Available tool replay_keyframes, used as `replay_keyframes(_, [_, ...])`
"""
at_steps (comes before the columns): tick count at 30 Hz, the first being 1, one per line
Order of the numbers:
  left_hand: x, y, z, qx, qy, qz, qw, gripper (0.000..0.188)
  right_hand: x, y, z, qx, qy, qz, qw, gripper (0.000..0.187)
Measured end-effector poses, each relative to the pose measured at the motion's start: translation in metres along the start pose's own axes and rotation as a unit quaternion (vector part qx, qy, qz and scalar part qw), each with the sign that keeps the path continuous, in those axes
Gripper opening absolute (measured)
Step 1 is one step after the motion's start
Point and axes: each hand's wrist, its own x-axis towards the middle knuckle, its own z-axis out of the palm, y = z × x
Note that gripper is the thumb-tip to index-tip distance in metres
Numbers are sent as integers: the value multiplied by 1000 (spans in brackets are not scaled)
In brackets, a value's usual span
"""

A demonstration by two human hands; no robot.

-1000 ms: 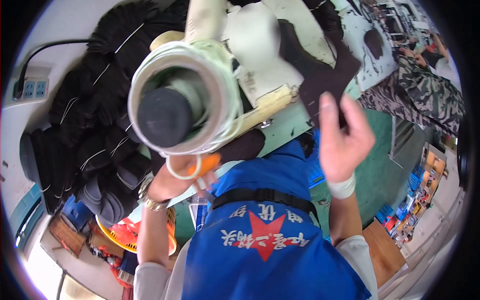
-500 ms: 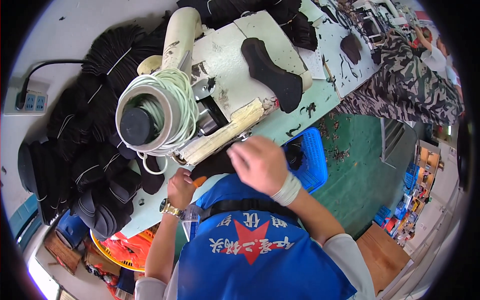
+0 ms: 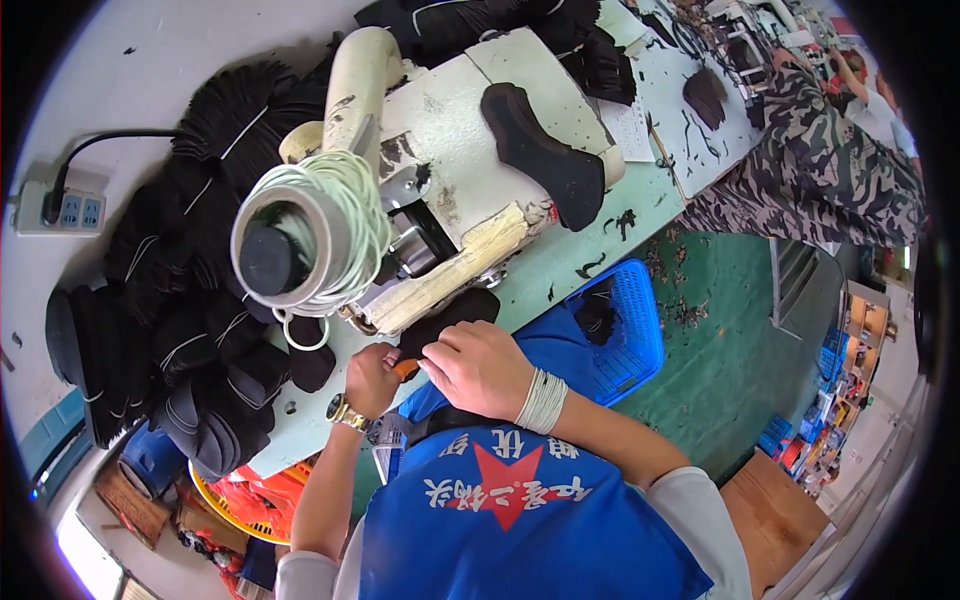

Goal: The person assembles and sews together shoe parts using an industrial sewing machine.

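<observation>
This looks like a sewing workshop: a white machine point(image 3: 440, 110) stands on a pale green table point(image 3: 545, 290) with a dark cut piece point(image 3: 455, 312) at its near edge. String-tied bundles of black pieces point(image 3: 165, 285) crowd the left; at far right, a co-worker point(image 3: 825, 150) is beside another machine point(image 3: 742, 50), and scraps point(image 3: 683, 312) litter the green floor point(image 3: 720, 375).

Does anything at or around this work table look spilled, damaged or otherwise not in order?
Yes. Dark scraps lie scattered on the green floor beside the blue basket, like spilled waste. The white machine has dark stains, and the yellowish strip along its near edge looks rough and worn.
</observation>
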Motion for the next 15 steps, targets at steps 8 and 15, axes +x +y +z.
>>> replay_keyframes(8, [-11,49,-62,168,-61,136,975,16,7,-7,-4,36,-21,4,999,18])
replay_keyframes(15, [3,95,-105,-310,-207,-12,928,24,23,0,-42,352,-92,157,918,14])
